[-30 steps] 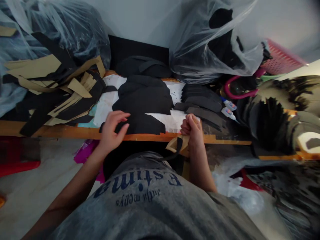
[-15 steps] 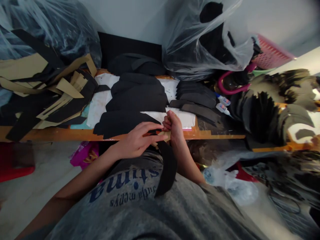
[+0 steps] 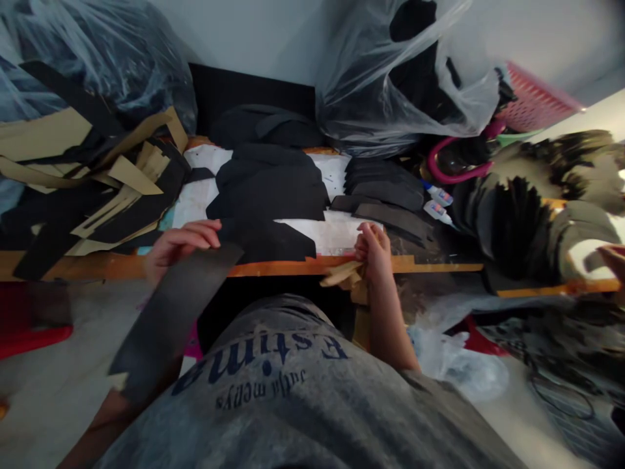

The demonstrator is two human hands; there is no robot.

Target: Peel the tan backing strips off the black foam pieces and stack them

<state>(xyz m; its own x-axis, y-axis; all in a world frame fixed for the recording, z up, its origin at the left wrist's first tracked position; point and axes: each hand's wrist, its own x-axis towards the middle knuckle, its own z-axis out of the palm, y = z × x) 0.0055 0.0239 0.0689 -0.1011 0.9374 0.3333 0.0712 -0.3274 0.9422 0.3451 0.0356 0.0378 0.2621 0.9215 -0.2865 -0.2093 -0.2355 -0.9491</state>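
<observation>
My left hand (image 3: 178, 246) is closed on the upper end of a long flat black strip (image 3: 173, 316). The strip slants down to the left over my forearm, with a small pale patch at its lower end. Closer to the bench's middle, my right hand (image 3: 375, 253) makes a fist around several tan strips (image 3: 344, 273) that stick out to its left and hang below. Between the hands, flat black pieces (image 3: 276, 241) lie at the bench's front edge. A larger fanned stack of black pieces (image 3: 271, 182) is behind them, on white paper (image 3: 336, 234).
Loose tan and black offcuts (image 3: 139, 176) heap at the left. More black pieces (image 3: 385, 189) and small glue bottles (image 3: 436, 202) are right of centre. Plastic bags (image 3: 361, 78) stand against the wall, near a pink basket (image 3: 540, 98). The wooden bench edge (image 3: 434, 267) runs across.
My hands have moved apart from the middle. The left has gone left with the black strip, which hung below the hands before; the right has gone right with the tan strips.
</observation>
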